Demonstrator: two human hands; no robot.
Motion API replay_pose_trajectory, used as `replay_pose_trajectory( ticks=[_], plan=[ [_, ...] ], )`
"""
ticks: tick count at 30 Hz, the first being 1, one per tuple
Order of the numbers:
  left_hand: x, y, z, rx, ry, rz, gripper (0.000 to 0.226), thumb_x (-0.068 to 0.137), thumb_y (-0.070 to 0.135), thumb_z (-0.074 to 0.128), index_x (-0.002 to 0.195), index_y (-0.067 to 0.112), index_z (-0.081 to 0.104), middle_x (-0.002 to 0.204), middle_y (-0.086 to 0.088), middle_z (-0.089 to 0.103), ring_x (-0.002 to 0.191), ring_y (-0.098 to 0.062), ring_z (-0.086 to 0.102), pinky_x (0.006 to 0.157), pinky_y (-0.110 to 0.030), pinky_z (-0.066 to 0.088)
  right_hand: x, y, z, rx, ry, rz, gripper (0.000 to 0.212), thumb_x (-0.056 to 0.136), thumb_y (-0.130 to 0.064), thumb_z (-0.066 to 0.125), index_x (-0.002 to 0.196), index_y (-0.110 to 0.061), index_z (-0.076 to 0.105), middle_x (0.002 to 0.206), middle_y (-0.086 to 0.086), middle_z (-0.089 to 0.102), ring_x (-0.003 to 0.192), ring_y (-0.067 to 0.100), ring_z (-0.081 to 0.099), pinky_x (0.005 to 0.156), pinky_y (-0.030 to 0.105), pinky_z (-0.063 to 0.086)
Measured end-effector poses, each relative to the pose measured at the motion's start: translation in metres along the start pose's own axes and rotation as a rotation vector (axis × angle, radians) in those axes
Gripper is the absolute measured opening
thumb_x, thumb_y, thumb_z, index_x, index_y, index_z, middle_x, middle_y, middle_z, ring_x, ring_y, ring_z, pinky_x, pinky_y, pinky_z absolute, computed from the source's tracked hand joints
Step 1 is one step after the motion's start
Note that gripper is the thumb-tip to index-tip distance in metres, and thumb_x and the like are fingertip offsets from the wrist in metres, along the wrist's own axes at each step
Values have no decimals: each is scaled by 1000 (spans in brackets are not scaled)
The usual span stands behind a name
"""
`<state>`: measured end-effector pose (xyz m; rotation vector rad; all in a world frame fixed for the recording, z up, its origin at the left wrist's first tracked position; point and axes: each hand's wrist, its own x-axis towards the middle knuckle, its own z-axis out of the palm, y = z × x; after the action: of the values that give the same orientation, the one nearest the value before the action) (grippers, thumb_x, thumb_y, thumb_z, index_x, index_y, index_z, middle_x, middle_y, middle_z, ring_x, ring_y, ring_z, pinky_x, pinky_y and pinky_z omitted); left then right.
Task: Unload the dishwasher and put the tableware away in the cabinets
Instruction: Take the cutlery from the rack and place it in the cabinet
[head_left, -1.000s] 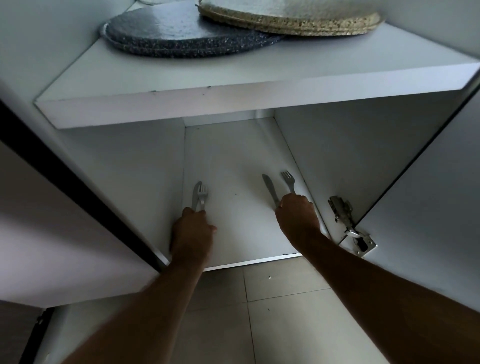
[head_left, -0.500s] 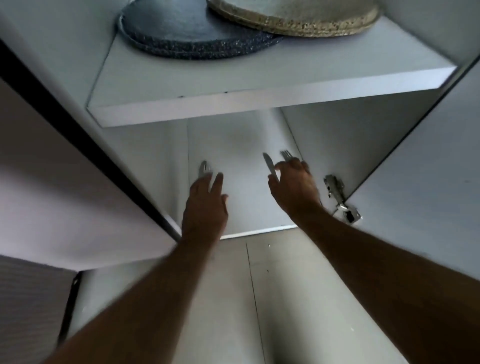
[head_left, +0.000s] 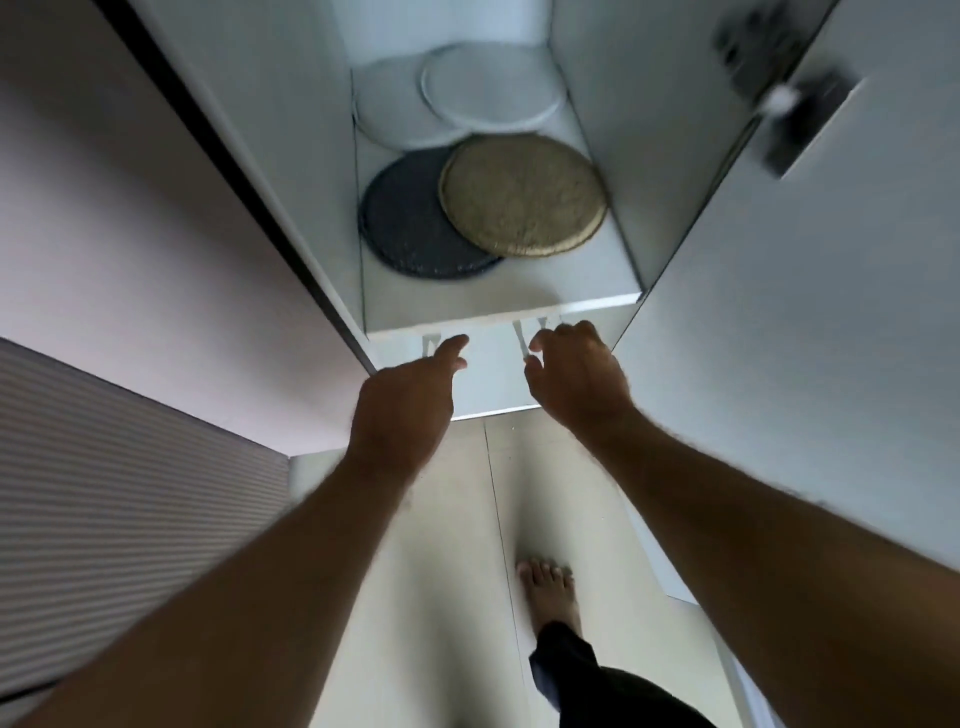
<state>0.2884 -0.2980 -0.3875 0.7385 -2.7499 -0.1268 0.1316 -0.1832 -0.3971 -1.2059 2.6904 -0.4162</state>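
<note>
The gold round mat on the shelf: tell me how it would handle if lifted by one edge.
The gold mat looks thin and woven, so it would probably be light and sag a little. Its textured surface should grip fingers rather than slip. It overlaps the dark grey mat, so dragging it may shift that one too.

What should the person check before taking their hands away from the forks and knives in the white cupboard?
1. Left hand free of the cutlery: ok, fingers straight, holding nothing.
2. Right hand free of the cutlery: ok, fingers loosely curled, nothing seen in them.
3. Silver cutlery on the left lying on the bottom white shelf: ok.
4. Silver knife and fork on the right lying flat: cannot tell, mostly hidden by the shelf above.
5. Round gold placemat and round dark grey placemat sitting fully on the upper shelf: ok.
6. White cupboard door open, clear of the arms: ok.
</note>
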Motion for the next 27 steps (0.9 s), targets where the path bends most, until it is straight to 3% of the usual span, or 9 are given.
replay_pose_trajectory(
  ticks=[2,4,6,7,11,16,21,27],
  plan=[
    [-3,12,-60,-44,-14,19,41,82,8,70,121,19,68,88,6,76,64,-20,70,54,-28,54,-21,-22,-60,25,-58,0,4,79,-10,66,76,-8,68,74,10,65,74,29,63,64,28,46],
    [0,24,-115,-37,-12,73,35,82,11,75,115,19,71,86,4,76,69,-19,71,57,-29,55,-33,-39,-112,-1,-27,-14,13,72,-11,70,61,-8,63,61,9,60,60,28,61,55,25,39],
    [3,37,-171,-51,-1,124,28,84,15,74,112,17,73,84,0,75,72,-20,71,61,-29,56,-41,-55,-158,56,49,-5,27,87,-19,44,76,-5,66,77,13,65,78,33,62,62,30,40],
    [3,43,-196,-57,7,136,28,85,15,73,113,15,73,84,-3,75,72,-21,71,62,-30,56,-46,-64,-180,76,47,19,31,90,-19,41,85,-6,68,85,13,66,85,33,62,65,31,43],
    [-5,64,-288,-62,41,99,32,88,12,67,119,11,69,100,-9,75,86,-27,71,70,-36,58,-78,-95,-275,109,53,28,25,90,-25,50,92,-13,72,92,9,69,87,31,63,72,36,54],
    [-23,83,-372,4,90,-34,56,92,28,62,143,10,48,144,-16,51,132,-35,48,106,-47,44,-137,-109,-359,137,137,30,25,91,-27,52,92,-14,74,88,6,71,77,26,63,68,38,56],
    [-36,96,-417,102,91,-25,67,93,37,59,150,10,36,153,-19,37,142,-37,34,112,-48,35,-172,-98,-420,139,163,27,23,90,-22,57,102,-15,75,101,10,72,95,29,65,85,38,54],
    [-16,129,-432,104,86,-29,66,97,42,51,153,12,29,158,-15,30,147,-34,26,118,-47,26,-182,-59,-462,147,158,39,24,93,-22,58,112,-16,71,116,10,68,104,28,64,93,40,51]
  ],
)
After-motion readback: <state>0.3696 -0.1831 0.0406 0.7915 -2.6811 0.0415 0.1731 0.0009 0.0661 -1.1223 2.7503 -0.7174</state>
